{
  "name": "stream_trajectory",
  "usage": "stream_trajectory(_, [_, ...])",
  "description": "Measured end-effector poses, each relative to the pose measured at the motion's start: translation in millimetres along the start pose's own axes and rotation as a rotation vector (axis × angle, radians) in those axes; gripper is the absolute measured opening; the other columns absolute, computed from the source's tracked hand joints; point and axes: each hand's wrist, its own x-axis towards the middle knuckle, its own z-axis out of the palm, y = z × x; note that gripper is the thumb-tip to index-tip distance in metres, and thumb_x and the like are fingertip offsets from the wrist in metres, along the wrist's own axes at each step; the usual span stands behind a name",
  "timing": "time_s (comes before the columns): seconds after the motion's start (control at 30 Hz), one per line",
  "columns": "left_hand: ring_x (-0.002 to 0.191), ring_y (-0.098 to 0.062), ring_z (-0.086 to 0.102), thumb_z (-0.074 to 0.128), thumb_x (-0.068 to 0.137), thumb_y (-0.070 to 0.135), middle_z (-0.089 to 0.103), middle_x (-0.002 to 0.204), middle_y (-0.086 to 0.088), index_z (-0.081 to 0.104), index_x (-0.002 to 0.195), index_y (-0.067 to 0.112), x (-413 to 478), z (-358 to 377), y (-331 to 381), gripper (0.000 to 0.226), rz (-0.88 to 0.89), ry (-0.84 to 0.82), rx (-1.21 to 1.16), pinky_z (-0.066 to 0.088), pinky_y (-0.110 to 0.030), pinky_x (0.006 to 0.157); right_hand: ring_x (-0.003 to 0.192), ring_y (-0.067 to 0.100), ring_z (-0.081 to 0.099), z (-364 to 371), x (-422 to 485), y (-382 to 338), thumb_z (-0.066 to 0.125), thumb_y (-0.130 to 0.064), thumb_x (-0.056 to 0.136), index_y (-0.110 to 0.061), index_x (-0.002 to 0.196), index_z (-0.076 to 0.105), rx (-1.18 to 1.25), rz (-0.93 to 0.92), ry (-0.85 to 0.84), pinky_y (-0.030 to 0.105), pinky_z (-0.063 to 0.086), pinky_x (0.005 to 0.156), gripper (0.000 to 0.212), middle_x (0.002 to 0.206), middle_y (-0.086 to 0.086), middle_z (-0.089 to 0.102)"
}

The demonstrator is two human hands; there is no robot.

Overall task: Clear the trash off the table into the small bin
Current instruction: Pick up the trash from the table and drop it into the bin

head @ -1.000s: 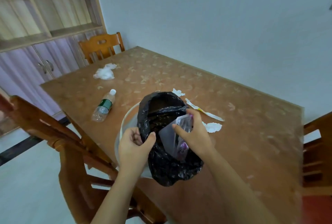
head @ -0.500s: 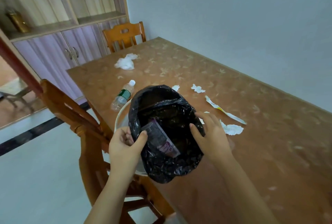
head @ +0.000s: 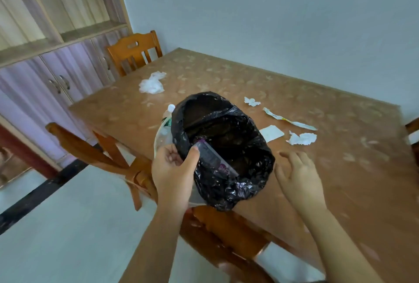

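Observation:
My left hand (head: pixel 173 169) grips the near rim of the small white bin (head: pixel 158 137), which is lined with a black bag (head: pixel 249 169) and held at the table's near edge. A clear plastic wrapper with purple print (head: pixel 214 160) lies inside the bag. My right hand (head: pixel 299 174) is open, fingers spread, just right of the bag and touching nothing. On the brown table (head: pixel 340 169) lie a crumpled white tissue (head: pixel 152 83), a small white scrap (head: pixel 251 101), a long torn wrapper strip (head: pixel 289 121), a flat white paper (head: pixel 271 133) and a crumpled paper (head: pixel 301 138). A plastic bottle (head: pixel 169 112) is mostly hidden behind the bin.
A wooden chair (head: pixel 95 149) stands at the table's near-left side below the bin. Another chair (head: pixel 133 52) is at the far end. A cabinet with shelves (head: pixel 56 62) lines the left wall. A third chair's edge (head: pixel 412 126) shows at the right.
My right hand let go of the clear wrapper, which dropped into the bag, then drew back to the right and opened. My left hand kept hold of the bin rim.

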Motion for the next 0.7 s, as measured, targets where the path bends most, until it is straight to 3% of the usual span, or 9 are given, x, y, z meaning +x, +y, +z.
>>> stream_trajectory(0.13, [0.065, -0.013, 0.059, 0.069, 0.064, 0.035, 0.061, 0.068, 0.002, 0.055, 0.072, 0.02, 21, -21, 4, 0.021, 0.032, -0.051, 0.021, 0.051, -0.028, 0.061, 0.109, 0.037, 0.046, 7, -16, -25, 0.057, -0.015, 0.083, -0.007, 0.112, 0.056, -0.039, 0.088, 0.021, 0.043, 0.044, 0.086, 0.03, 0.115, 0.017, 0.056])
stream_trajectory(0.3, [0.059, -0.014, 0.05, 0.065, 0.06, 0.041, 0.051, 0.059, 0.008, 0.049, 0.062, 0.023, 49, -25, 0, 0.023, 0.041, -0.074, 0.061, 0.046, -0.039, 0.061, 0.106, 0.032, 0.049, 14, -21, -29, 0.056, -0.02, 0.083, -0.009, 0.112, 0.057, -0.114, 0.154, 0.028, 0.04, 0.046, 0.079, 0.031, 0.111, 0.014, 0.057])
stream_trajectory(0.4, [0.049, -0.007, 0.039, 0.062, 0.062, 0.04, 0.043, 0.047, 0.015, 0.042, 0.052, 0.031, 72, -12, -5, 0.024, 0.04, -0.091, 0.071, 0.035, -0.033, 0.055, 0.108, 0.031, 0.048, 24, -5, -24, 0.056, -0.021, 0.084, -0.01, 0.112, 0.056, -0.118, 0.199, 0.03, 0.04, 0.047, 0.079, 0.031, 0.113, 0.013, 0.056])
stream_trajectory(0.53, [0.046, -0.001, 0.037, 0.064, 0.062, 0.039, 0.04, 0.052, 0.012, 0.039, 0.058, 0.025, 101, 13, -10, 0.029, 0.046, -0.119, 0.06, 0.032, -0.028, 0.054, 0.112, 0.028, 0.046, 46, 25, -15, 0.054, -0.023, 0.085, -0.012, 0.114, 0.055, -0.099, 0.24, -0.005, 0.036, 0.045, 0.078, 0.031, 0.119, 0.01, 0.053])
stream_trajectory(0.7, [0.054, -0.007, 0.05, 0.068, 0.069, 0.031, 0.05, 0.06, 0.006, 0.047, 0.064, 0.021, 142, 43, -16, 0.023, 0.097, -0.183, 0.137, 0.038, -0.028, 0.056, 0.112, 0.027, 0.045, 76, 66, 0, 0.053, -0.023, 0.086, -0.012, 0.115, 0.054, -0.058, 0.297, -0.061, 0.036, 0.044, 0.078, 0.031, 0.117, 0.008, 0.054])
